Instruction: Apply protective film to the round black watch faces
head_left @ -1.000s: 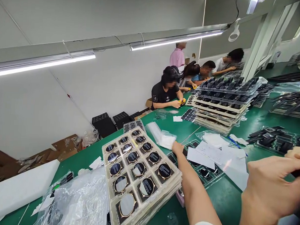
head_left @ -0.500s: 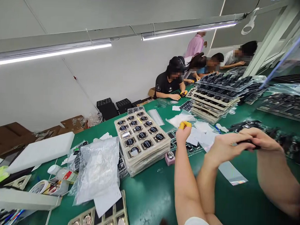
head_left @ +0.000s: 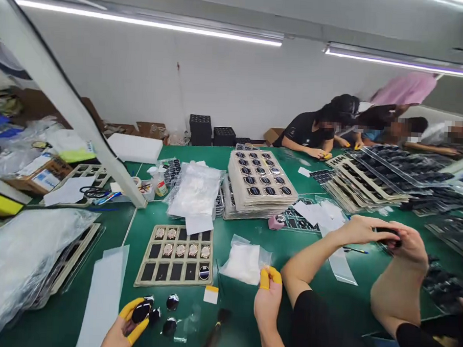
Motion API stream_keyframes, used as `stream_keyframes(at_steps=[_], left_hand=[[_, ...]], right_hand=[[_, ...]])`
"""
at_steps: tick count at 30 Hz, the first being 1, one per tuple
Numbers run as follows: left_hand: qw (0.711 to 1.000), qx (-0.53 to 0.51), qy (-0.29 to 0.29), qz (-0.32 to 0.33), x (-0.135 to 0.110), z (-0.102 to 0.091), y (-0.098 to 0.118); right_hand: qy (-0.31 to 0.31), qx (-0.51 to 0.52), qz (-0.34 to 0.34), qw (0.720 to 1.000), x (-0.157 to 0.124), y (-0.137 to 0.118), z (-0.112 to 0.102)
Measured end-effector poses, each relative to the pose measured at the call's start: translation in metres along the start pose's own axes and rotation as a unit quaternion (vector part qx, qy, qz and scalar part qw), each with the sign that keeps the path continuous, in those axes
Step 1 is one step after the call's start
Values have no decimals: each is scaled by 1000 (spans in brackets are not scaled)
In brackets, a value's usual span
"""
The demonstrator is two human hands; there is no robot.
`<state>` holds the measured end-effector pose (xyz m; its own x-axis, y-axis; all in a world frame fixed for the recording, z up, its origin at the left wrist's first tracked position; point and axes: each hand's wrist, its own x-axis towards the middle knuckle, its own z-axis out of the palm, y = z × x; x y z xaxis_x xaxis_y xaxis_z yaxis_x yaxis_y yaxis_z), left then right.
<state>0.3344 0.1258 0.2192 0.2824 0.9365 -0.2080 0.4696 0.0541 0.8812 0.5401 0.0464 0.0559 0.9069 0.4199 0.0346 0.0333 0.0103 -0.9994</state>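
My left hand [head_left: 123,325], with yellow finger cots, grips a shiny black disc [head_left: 141,311] like a watch face. Several similar discs [head_left: 172,302] lie on the green table beside it. My right hand [head_left: 268,300], also in yellow cots, pinches the near edge of a clear plastic bag [head_left: 243,261] with white contents. Beyond my left hand lies a beige compartment tray [head_left: 142,279] with several rose-gold watches [head_left: 180,250] and one dark round piece at its near right corner. A small white card with a yellow edge [head_left: 211,294] rests between my hands.
A co-worker's hands [head_left: 390,236] hold a dark item at right. Stacked trays of round watch faces [head_left: 259,200] stand behind, with a pink block [head_left: 277,222] beside them. Plastic sheets [head_left: 105,296] and bagged trays [head_left: 35,267] lie left. A white post [head_left: 71,100] slants down there.
My view has levelled and swung left, bringing my left hand with the black disc into sight. My right hand has come back from its far reach, bringing the plastic bag nearer.
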Motion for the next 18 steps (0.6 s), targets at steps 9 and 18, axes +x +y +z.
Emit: stream_keyframes(at_steps=[9, 18], left_hand=[[959, -203, 120, -156, -37, -88, -307], [956, -272, 100, -45, -31, -112, -348]], right_hand=[[-75, -305, -152, 937, -71, 134, -37], [-139, -324, -154, 923, 34, 102, 20]])
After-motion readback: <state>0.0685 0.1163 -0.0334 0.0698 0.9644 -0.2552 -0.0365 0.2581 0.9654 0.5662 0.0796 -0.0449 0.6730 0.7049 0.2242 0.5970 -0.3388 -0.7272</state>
